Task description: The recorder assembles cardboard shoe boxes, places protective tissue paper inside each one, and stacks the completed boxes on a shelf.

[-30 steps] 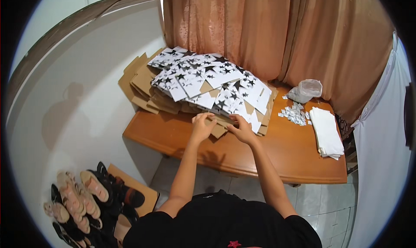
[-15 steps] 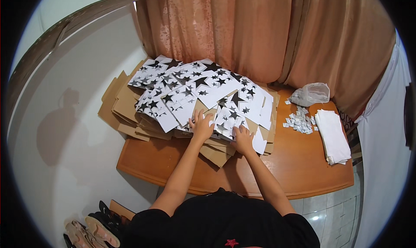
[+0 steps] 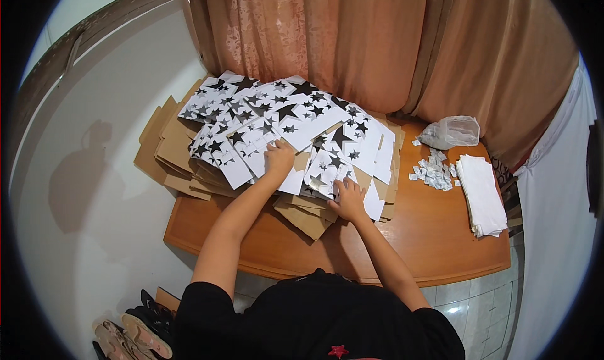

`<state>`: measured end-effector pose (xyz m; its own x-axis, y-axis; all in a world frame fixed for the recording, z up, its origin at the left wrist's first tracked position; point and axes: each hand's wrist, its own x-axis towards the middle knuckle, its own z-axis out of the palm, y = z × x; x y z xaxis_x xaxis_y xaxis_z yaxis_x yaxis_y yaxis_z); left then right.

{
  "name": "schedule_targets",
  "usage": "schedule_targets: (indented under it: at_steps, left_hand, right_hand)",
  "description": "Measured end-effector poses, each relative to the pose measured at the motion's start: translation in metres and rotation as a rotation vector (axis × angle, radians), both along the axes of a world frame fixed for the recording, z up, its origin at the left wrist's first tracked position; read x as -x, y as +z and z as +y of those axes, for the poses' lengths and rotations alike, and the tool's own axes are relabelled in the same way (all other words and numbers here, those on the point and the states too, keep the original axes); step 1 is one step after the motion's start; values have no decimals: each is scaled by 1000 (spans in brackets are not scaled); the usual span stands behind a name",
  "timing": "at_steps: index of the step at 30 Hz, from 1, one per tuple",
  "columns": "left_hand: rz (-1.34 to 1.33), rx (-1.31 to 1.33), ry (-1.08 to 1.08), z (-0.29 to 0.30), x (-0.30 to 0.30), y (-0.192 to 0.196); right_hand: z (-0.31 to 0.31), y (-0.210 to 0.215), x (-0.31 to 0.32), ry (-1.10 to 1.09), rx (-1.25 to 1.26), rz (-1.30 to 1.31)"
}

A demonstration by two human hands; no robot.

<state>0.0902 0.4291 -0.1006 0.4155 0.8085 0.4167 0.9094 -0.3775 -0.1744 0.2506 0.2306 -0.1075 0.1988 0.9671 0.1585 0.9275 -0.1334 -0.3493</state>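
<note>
**Both hands flat on a big pile of star-print sheets**

So the main thing here is the heap of white sheets with black and grey stars (image 3: 283, 118), fanned out across the middle and upper left of the frame. They sit on top of a stack of flat brown cardboard pieces (image 3: 170, 149) that sticks out past the left edge of the wooden table (image 3: 434, 234) (a good chunk of that cardboard overhangs toward the wall).

The left hand (image 3: 279, 159) is a bit left of centre, palm down on the star sheets, fingers spread and pressing rather than pinching anything, so its grip is open and flat. The right hand (image 3: 348, 199) is just below and to the right of it, also laid flat with fingers splayed, on the lower right corner of the pile where a star sheet overlaps the cardboard edge. Open too, nothing clasped as far as I can see.

Moving outward: on the right side of the table there's a scatter of small white paper bits (image 3: 431, 171), a crumpled clear plastic bag (image 3: 452, 131) just above them near the curtain, and a neat stack of plain white sheets (image 3: 481, 193) right beside the bits, toward the right edge.

Behind it all hangs a peach-orange curtain (image 3: 377, 45) across the top of the frame. Lower left, on the floor, there are some sandals and shoes (image 3: 129, 332) by the white wall.
</note>
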Motion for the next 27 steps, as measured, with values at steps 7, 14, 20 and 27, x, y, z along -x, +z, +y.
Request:
schedule_targets:
  at_steps: [7,14,20,27]
  left_hand:
    - [-85,-193,-225,5,5,74]
    - [-250,-222,-217,-37,7,170]
    - [-438,-413,-342,-101,-12,213]
    - [-508,-414,-682,-189,-88,214]
  right_hand:
    - [8,-7,-1,-2,12,68]
    - [5,11,-30,31,-257,500]
    - [-23,74,-75,8,-628,580]
    - [-100,150,-151,-34,-741,767]
